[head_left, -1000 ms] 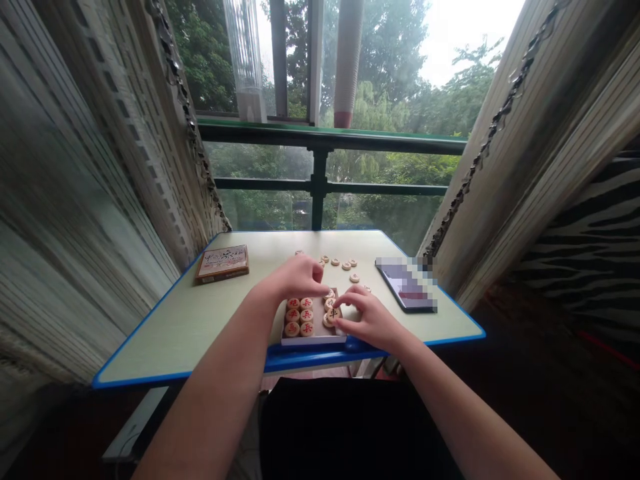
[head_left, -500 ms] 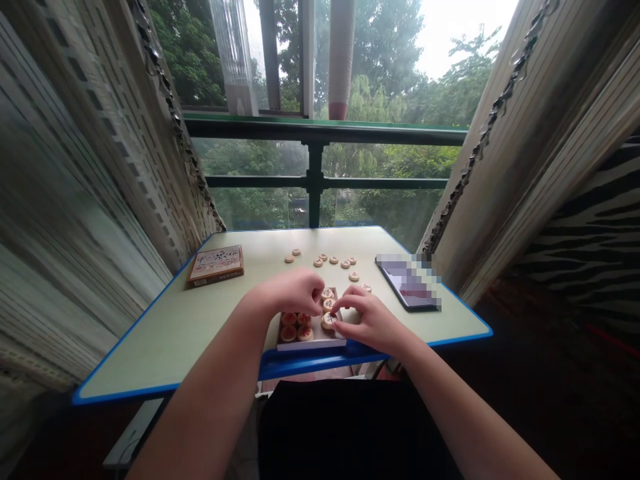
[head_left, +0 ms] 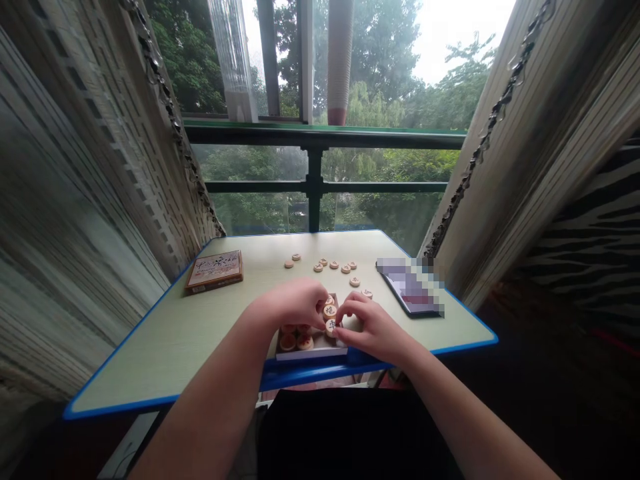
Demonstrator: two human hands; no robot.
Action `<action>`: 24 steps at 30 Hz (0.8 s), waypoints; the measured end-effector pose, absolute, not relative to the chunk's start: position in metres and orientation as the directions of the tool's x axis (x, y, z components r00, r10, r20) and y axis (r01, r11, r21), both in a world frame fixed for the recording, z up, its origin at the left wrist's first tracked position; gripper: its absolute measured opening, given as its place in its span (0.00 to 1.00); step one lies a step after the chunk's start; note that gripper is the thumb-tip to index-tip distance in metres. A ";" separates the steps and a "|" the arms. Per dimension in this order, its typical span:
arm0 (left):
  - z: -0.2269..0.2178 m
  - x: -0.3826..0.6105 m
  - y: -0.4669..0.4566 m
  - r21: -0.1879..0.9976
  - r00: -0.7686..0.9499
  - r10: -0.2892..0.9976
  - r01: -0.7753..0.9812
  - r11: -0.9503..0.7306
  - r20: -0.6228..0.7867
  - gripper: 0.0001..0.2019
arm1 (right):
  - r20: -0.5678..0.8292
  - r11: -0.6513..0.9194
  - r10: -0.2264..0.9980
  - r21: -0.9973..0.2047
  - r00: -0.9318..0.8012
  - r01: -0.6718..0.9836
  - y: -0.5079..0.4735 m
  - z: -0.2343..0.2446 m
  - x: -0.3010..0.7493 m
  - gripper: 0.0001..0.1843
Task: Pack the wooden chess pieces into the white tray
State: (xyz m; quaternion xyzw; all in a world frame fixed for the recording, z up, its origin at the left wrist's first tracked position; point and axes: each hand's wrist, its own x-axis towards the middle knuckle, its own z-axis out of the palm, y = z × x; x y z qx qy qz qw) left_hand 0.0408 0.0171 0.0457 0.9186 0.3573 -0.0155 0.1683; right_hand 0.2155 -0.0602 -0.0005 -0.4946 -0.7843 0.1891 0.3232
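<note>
Head view: nearest black-lettered piece [head_left: 331, 327] between left fingers [head_left: 316, 320], right fingers [head_left: 346, 334].

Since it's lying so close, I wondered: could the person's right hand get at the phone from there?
Probably yes: the phone lies on the table just beyond the right hand, and nothing tall stands between them. The fingertips are at a black-marked piece in the box, though.

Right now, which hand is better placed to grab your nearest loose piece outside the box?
Probably the right hand: that loose piece lies beyond its knuckles, though its fingertips are at a black-marked piece. The left hand is over the box, farther away.
</note>
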 end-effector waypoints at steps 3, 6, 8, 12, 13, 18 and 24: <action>0.046 0.040 0.018 0.308 0.750 0.645 0.655 -0.690 -0.150 0.13 | 0.317 0.436 0.900 -0.617 -0.300 0.655 -0.060 0.000 0.216 0.05; 0.046 0.039 0.018 0.317 0.751 0.639 0.654 -0.687 -0.164 0.12 | 0.311 0.437 0.899 -0.620 -0.307 0.652 -0.060 0.001 0.216 0.05; 0.046 0.039 0.018 0.329 0.753 0.634 0.652 -0.683 -0.175 0.11 | 0.313 0.443 0.896 -0.619 -0.314 0.648 -0.060 0.003 0.217 0.06; 0.046 0.035 0.022 0.361 0.745 0.653 0.650 -0.669 -0.131 0.10 | 0.339 0.447 0.894 -0.631 -0.294 0.634 -0.060 0.003 0.218 0.06; 0.045 0.034 0.024 0.376 0.741 0.663 0.648 -0.662 -0.110 0.10 | 0.340 0.438 0.898 -0.642 -0.279 0.629 -0.061 0.002 0.218 0.07; 0.039 0.031 0.040 0.468 0.657 0.742 0.619 -0.630 0.130 0.10 | 0.307 0.364 0.931 -0.721 -0.199 0.589 -0.064 -0.001 0.221 0.13; 0.029 0.032 0.055 0.521 0.420 0.809 0.620 -0.587 0.412 0.13 | 0.198 0.142 0.979 -0.846 0.056 0.514 -0.015 0.026 0.238 0.14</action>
